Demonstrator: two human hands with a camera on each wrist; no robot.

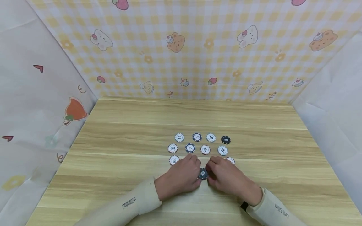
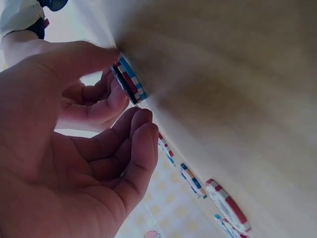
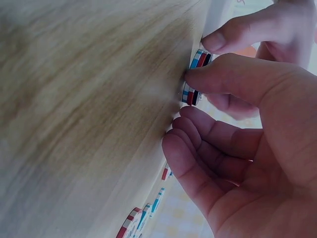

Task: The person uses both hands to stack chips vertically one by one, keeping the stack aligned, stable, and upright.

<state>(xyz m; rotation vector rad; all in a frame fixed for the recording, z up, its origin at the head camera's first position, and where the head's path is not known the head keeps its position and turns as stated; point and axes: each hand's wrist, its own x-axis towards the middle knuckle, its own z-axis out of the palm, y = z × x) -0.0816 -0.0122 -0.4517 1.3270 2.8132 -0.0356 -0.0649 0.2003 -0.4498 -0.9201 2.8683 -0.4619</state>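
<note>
A small stack of poker chips (image 1: 202, 173) stands on the table between both hands. A black chip marked 100 lies on top, and the wrist views show a red-and-white and a light-blue-and-white chip beneath it. My left hand (image 1: 181, 174) has its thumb at one side of the stack and its curled fingertips close to the far side. From the right, my right hand (image 1: 226, 175) lays its thumb (image 3: 203, 79) on the stack's edge, with its fingers bent near the back. In the head view the hands partly cover the stack's sides.
Beyond the hands, several chips lie flat in loose rows, among them a black 100 chip (image 1: 226, 140), a dark blue 10 chip (image 1: 197, 137) and a red-edged 100 chip (image 1: 205, 149). Red-edged chips sit beside the left hand (image 1: 174, 160) and partly behind the right. A patterned cloth (image 1: 198, 53) backs the wooden table (image 1: 127, 125).
</note>
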